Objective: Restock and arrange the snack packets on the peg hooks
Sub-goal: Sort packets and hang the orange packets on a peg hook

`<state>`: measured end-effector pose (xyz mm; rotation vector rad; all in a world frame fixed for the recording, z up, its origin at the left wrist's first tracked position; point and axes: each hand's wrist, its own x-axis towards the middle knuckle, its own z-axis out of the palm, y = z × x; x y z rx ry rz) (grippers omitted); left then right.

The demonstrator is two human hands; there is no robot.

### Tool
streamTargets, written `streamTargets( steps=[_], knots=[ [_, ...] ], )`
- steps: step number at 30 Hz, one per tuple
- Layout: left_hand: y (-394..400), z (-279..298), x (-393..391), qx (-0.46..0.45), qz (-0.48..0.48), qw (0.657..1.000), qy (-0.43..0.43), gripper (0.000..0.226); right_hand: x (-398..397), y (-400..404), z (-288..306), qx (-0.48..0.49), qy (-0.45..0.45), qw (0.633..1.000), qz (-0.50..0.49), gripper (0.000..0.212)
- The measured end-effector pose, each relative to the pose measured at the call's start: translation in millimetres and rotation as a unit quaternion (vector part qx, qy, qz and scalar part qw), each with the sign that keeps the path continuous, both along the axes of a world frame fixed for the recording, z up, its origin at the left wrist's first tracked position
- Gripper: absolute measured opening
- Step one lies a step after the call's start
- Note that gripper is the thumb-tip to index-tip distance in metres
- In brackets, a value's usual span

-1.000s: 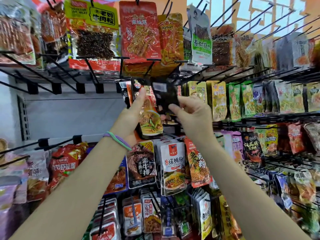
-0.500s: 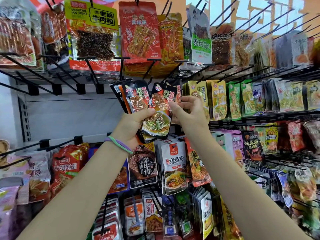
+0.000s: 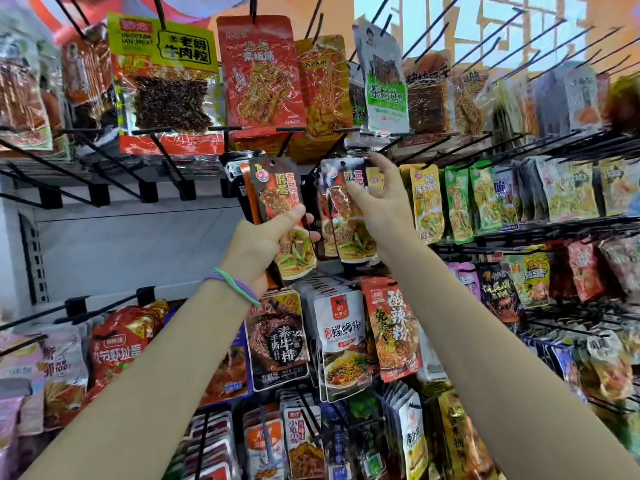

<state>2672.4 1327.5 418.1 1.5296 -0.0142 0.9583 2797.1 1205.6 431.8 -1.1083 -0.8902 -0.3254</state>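
Restocking is mid-hang; left hand grips a small stack of dark glossy foil snack packets with fingers curled round it; right hand pinches a matching packet at the black wire peg hook; next its hole needs threading on; a second ago both hands met on one bunch.

Grey back panel behind rack; orange wall above.

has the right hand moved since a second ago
Yes. The right hand has shifted right and up, away from the left hand, toward the yellow packets, holding a dark packet.
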Motion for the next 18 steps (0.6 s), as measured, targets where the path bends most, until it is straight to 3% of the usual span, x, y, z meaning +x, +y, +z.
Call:
streamTargets(
  steps=[7, 18],
  knots=[
    [-1.1, 1.4, -1.1, -0.002, -0.011, 1.000, -0.011, 0.020, 9.1, 9.7, 16.1, -0.031, -0.038, 0.998, -0.040, 0.029],
    [-5.2, -5.0, -2.1, -0.014, -0.035, 0.999, -0.005, 0.031, 18.6, 9.2, 21.6, -0.029, -0.064, 0.993, -0.096, 0.039]
  ],
)
